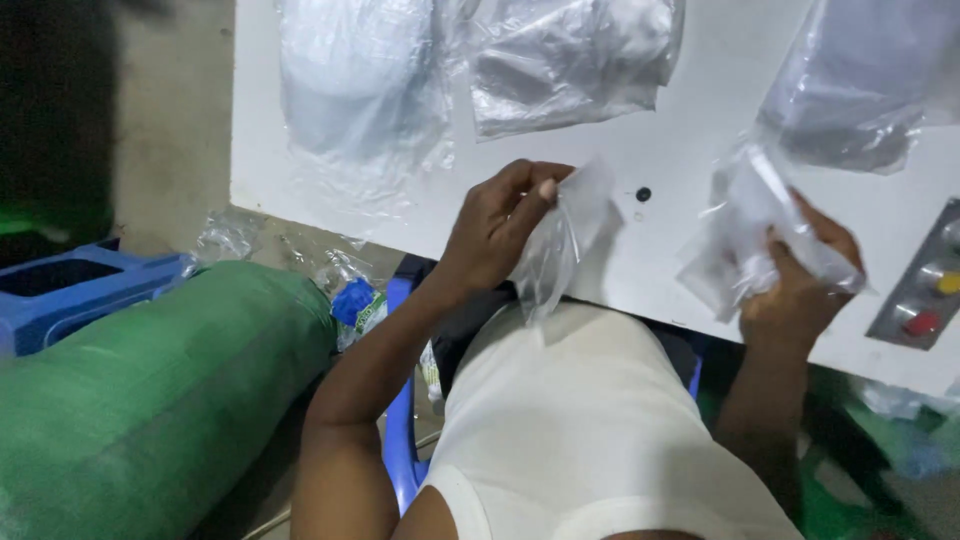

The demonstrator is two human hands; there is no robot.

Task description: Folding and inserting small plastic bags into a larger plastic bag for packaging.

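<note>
Left hand pinched shut on small clear plastic bag, hanging over near edge of white flat table. Right hand closed around crumpled clear plastic bags. Grey control panel with coloured buttons just right. Further back: more clear plastic bags.

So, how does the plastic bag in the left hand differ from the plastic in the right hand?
The small clear bag in the left hand is a single bag, pinched at its top and hanging over the table edge. The bundle of clear bags in the right hand is bulkier, crumpled, and lies over the tabletop. Both are thin, transparent plastic.
</note>
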